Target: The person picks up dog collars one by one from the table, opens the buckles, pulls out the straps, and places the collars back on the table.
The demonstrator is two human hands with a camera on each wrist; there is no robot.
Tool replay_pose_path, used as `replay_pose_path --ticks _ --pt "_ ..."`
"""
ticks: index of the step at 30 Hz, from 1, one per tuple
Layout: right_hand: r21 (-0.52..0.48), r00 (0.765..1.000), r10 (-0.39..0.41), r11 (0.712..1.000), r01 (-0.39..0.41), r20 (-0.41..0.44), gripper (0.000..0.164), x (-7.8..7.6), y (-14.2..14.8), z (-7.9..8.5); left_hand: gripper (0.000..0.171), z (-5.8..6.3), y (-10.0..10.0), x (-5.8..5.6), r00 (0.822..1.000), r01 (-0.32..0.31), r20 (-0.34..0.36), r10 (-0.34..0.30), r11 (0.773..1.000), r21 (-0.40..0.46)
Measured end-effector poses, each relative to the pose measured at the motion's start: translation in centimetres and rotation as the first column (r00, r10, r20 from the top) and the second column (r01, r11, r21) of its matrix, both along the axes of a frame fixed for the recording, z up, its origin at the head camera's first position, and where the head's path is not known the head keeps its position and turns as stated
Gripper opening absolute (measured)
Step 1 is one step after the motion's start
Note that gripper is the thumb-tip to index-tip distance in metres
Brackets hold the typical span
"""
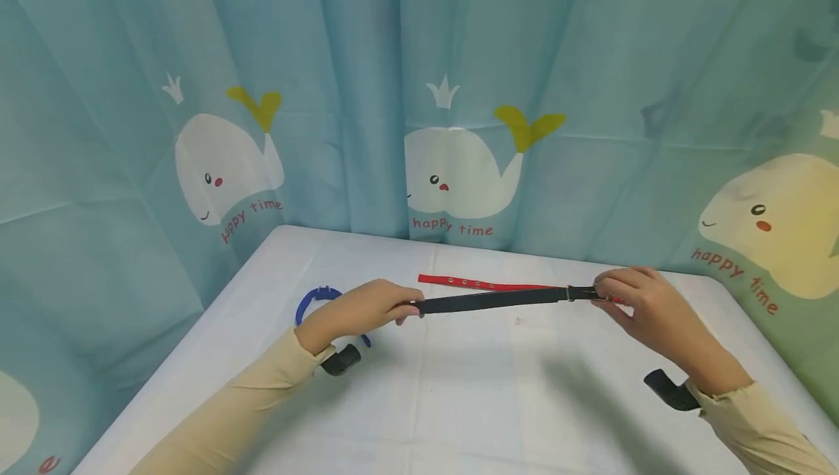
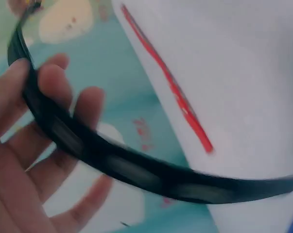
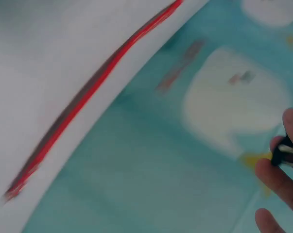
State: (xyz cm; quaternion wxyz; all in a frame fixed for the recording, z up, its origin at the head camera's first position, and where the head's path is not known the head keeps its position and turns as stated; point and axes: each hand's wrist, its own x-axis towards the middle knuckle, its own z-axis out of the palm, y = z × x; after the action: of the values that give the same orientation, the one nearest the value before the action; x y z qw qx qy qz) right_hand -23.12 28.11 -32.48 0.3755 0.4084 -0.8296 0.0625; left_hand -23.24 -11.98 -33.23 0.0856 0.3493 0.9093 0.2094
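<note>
Just a slim black strap (metal-looped), pinched by left hand and right hand.

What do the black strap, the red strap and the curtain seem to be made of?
Black strap: possibly leather or imitation leather; it looks smooth, but blur hides any grain.
Red strap: perhaps similar, though too small to tell; its silvery dots look like metal eyelets.
Curtain: thin, matte fabric, probably synthetic, judging by its soft folds.
</note>
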Motion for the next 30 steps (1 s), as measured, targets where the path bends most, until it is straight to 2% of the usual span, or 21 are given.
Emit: replay_pose_path --ticks 5,9,10,13,15,17,19,22,24,26,28,30 --pt "0.049 0.996 -0.082 0.996 0.080 0.038 0.062 -1.8 5.5 -1.8 0.022 -1.0 0.0 -2.8 0.991 -0.100 0.087 0.103 0.994 -0.041" --pt "0.167 0.982 -0.158 0.976 0.138 0.108 0.024 -3.4 8.7 -3.6 0.018 -2.9 1.7 -5.5 0.981 -0.148 0.105 0.160 0.983 -0.111" --pt "0.211 0.970 -0.197 0.964 0.164 0.143 0.020 -3.9 9.1 -4.0 0.019 -3.4 2.2 -6.1 0.981 -0.151 0.100 0.164 0.980 -0.129" --pt "0.336 0.918 -0.314 0.915 0.224 0.242 0.023 -5.1 9.9 -5.5 0.023 -5.0 4.1 -7.7 0.979 -0.160 0.091 0.180 0.968 -0.192" --pt "0.409 0.878 -0.377 0.880 0.241 0.294 0.021 -5.9 10.0 -6.5 0.030 -5.9 5.3 -8.5 0.977 -0.175 0.069 0.199 0.949 -0.263" --pt "0.460 0.845 -0.415 0.856 0.237 0.337 0.019 -6.7 9.8 -7.4 0.037 -6.6 6.1 -9.1 0.961 -0.233 0.062 0.269 0.911 -0.339" --pt "0.494 0.822 -0.433 0.841 0.221 0.369 0.019 -7.4 9.6 -8.1 0.040 -7.1 6.7 -9.4 0.934 -0.307 0.042 0.353 0.860 -0.407" --pt "0.506 0.801 -0.441 0.838 0.206 0.404 0.020 -7.9 9.5 -8.7 0.043 -7.4 7.2 -9.6 0.893 -0.409 -0.050 0.446 0.761 -0.504" --pt "0.494 0.789 -0.448 0.843 0.215 0.421 0.018 -8.0 9.7 -8.9 0.052 -7.4 7.3 -9.6 0.880 -0.451 -0.142 0.454 0.703 -0.551" --pt "0.475 0.761 -0.463 0.849 0.233 0.454 0.017 -8.1 10.1 -8.9 0.062 -7.3 7.3 -9.5 0.874 -0.474 -0.228 0.428 0.653 -0.591" --pt "0.451 0.724 -0.473 0.857 0.248 0.502 0.017 -8.1 10.4 -8.8 0.067 -7.3 7.1 -9.3 0.869 -0.490 -0.286 0.403 0.622 -0.611" --pt "0.415 0.678 -0.471 0.872 0.260 0.564 0.017 -8.1 10.6 -8.7 0.066 -7.3 6.8 -9.1 0.866 -0.497 -0.311 0.391 0.609 -0.618"
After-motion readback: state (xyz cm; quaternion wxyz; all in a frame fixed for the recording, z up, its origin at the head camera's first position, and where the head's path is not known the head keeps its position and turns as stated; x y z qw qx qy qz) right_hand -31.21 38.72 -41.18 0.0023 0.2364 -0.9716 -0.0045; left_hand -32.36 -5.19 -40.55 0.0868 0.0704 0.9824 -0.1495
